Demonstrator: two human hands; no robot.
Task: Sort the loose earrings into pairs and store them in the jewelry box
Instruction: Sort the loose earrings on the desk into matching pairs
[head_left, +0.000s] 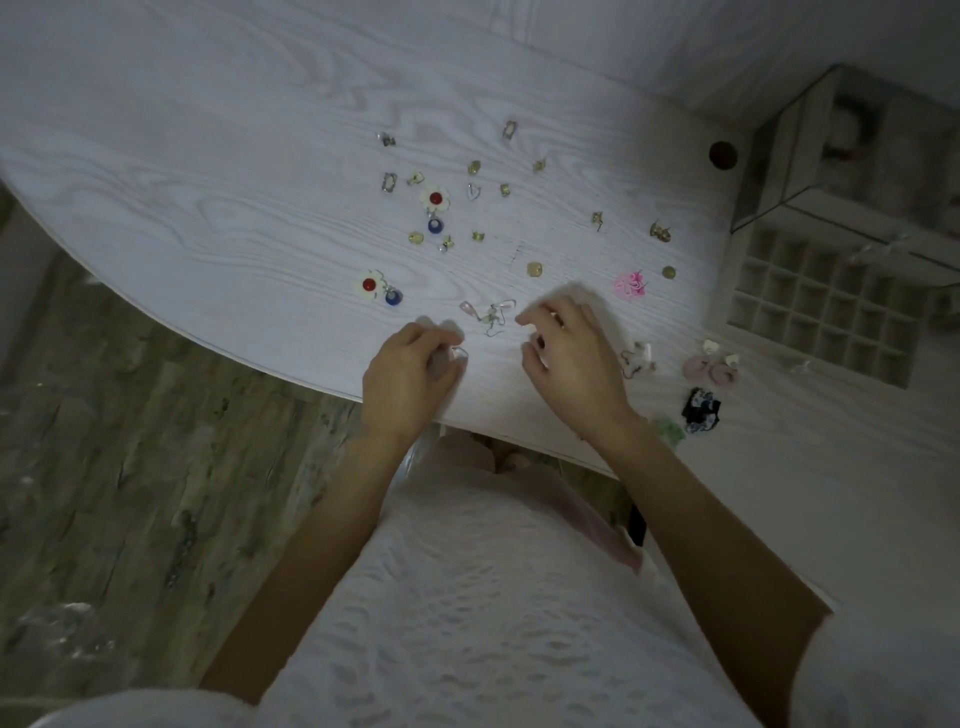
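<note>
We have the loose earrings (470, 213) scattered over the bench (208, 218), well left of the jewelry box (826, 306), so likely laid out for matching; nearer that box sit pieces already grouped (710, 364); our left hand (410, 374) curls round something small and pale, seemingly pinched; our right hand (571, 353) hovers with fingers loosely bent beside a pink hooked earring (491, 312), holding nothing that we can see.

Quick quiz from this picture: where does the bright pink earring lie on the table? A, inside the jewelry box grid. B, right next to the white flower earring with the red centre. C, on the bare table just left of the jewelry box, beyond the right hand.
C: the bright pink earring lies on the table, beyond the right hand and left of the jewelry box grid.
</note>
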